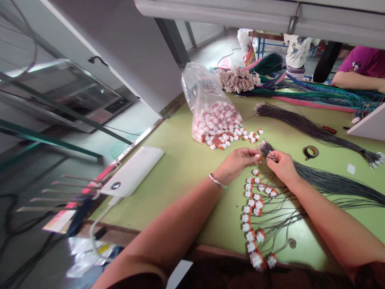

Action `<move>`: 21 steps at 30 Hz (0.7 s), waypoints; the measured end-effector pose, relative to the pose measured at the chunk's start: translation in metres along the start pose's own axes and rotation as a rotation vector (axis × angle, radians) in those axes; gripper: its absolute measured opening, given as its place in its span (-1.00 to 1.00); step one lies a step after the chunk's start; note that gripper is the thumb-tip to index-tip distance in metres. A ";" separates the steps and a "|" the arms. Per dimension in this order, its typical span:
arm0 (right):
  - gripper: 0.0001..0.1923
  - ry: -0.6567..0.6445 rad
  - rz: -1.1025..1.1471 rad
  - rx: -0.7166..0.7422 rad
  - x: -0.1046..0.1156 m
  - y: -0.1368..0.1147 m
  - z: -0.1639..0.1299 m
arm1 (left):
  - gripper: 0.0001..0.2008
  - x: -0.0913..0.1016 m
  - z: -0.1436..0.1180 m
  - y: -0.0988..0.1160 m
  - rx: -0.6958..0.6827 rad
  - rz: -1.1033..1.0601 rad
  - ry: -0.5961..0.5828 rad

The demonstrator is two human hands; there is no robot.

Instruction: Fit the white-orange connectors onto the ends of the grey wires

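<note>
Between the fingertips of my left hand (pixel 239 163) is a small white and orange connector (pixel 258 157). Close to its right, my right hand (pixel 282 166) pinches a thin dark wire at its tip, near the connector; whether the two touch I cannot tell. Just behind my right hand lie the crimped ends of a dark wire bundle (pixel 327 179), which runs off to the right. Below my hands, several connectors with wires attached (pixel 246 218) form a loose column down to the table's front edge.
A clear plastic bag (pixel 200 86) spills loose connectors (pixel 221 138) onto the green table (pixel 177 172). Behind lie another dark wire bundle (pixel 313 124), coloured wires (pixel 319 94) and a tape roll (pixel 311 152). A white power bank-like box (pixel 134 170) is left. Someone's arm (pixel 357 80) rests far right.
</note>
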State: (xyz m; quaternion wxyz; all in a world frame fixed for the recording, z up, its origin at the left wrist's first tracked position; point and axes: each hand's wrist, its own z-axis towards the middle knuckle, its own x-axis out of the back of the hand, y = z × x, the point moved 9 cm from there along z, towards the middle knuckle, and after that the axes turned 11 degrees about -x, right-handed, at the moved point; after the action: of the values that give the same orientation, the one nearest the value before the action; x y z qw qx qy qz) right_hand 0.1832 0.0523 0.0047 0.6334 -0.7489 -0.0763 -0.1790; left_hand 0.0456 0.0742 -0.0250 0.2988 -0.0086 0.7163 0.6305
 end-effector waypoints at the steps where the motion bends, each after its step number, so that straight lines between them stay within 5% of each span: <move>1: -0.85 0.002 -0.011 0.001 0.000 0.000 0.000 | -0.69 0.000 0.001 0.001 -0.021 0.008 -0.001; 21: -0.92 -0.002 -0.327 0.158 -0.010 0.001 -0.002 | -0.68 -0.011 0.000 0.000 -0.043 0.090 -0.035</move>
State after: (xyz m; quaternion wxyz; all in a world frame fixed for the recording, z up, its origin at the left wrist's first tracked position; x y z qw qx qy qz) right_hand 0.1744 0.0517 0.0004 0.6526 -0.6747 -0.2116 -0.2723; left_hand 0.0544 0.0703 -0.0198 0.2824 0.0281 0.6969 0.6587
